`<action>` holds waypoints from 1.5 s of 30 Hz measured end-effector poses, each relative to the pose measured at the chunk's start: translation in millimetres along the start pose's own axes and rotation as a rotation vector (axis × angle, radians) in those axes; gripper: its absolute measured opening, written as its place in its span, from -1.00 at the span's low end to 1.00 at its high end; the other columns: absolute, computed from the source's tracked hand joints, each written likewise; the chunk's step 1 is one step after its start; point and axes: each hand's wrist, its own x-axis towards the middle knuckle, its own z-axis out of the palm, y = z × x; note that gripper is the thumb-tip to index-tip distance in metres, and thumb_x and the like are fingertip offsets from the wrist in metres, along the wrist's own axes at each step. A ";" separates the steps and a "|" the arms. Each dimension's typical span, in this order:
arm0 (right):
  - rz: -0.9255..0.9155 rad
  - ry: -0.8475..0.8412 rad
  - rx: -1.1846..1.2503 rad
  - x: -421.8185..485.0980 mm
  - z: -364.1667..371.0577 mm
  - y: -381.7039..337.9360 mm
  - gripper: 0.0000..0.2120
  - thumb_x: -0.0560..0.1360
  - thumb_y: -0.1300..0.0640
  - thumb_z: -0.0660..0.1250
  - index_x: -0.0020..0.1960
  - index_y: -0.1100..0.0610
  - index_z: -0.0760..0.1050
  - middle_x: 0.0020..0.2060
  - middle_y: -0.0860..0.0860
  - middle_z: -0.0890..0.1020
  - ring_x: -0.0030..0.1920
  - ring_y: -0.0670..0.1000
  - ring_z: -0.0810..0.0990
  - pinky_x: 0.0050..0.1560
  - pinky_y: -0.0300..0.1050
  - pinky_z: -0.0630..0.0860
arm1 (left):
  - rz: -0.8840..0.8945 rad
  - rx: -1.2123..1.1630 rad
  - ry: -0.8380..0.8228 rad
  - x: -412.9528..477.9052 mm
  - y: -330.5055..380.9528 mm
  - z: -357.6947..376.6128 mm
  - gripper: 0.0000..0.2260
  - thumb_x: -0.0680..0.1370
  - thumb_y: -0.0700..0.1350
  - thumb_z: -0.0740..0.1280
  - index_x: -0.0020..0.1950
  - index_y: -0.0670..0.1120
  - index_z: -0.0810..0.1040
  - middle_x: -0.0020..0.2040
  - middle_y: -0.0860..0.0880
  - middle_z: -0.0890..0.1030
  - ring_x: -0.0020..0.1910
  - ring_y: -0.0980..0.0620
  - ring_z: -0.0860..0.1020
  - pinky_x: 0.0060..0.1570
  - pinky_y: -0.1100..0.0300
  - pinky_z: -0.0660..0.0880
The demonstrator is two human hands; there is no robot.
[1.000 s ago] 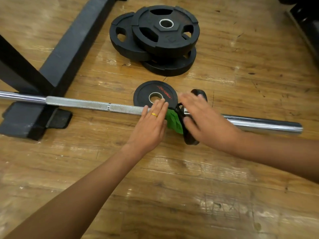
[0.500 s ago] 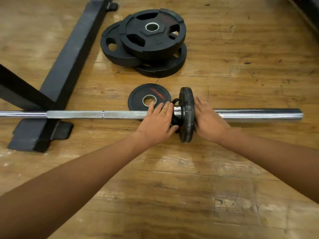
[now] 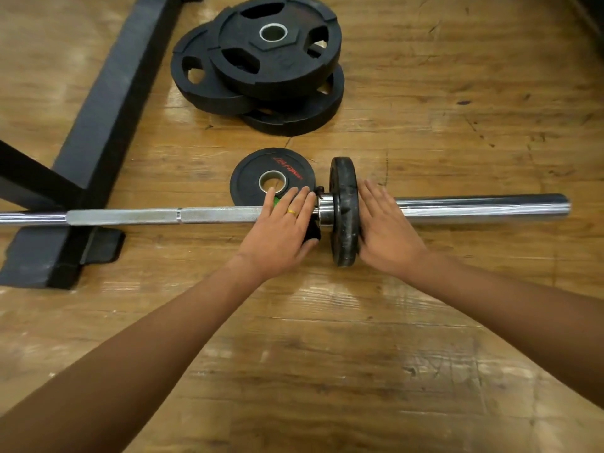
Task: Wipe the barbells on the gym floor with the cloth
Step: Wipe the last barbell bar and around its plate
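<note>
A steel barbell (image 3: 130, 215) lies across the wooden floor, its sleeve end (image 3: 490, 207) at the right. A small black plate (image 3: 343, 210) stands upright on the sleeve. My left hand (image 3: 281, 227) lies flat over the bar just left of the plate, fingers straight, pressing the cloth (image 3: 276, 201) onto the bar. Only a green sliver of cloth shows between the fingers, and a dark piece (image 3: 312, 235) by the thumb. My right hand (image 3: 385, 230) rests flat against the plate's right face.
A small plate with red lettering (image 3: 258, 171) lies flat just behind the bar. A stack of larger black plates (image 3: 261, 60) sits farther back. A black rack base (image 3: 98, 125) runs along the left, over the bar's left part.
The plate on the sleeve has gone from tilted to upright. My right hand moved onto its right face. My left hand now covers most of the green cloth.
</note>
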 end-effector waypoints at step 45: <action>-0.005 -0.017 -0.015 -29.1 4.5 -9.8 -0.28 0.59 -0.09 -0.02 0.64 0.19 -0.13 0.63 0.13 -0.03 0.62 0.06 -0.13 0.59 -0.01 -0.24 | -0.209 -0.207 0.178 -22.7 -1.4 6.1 -0.52 0.62 -0.28 0.32 0.54 -0.17 0.34 0.50 -0.12 0.43 0.53 -0.06 0.33 0.53 -0.07 0.13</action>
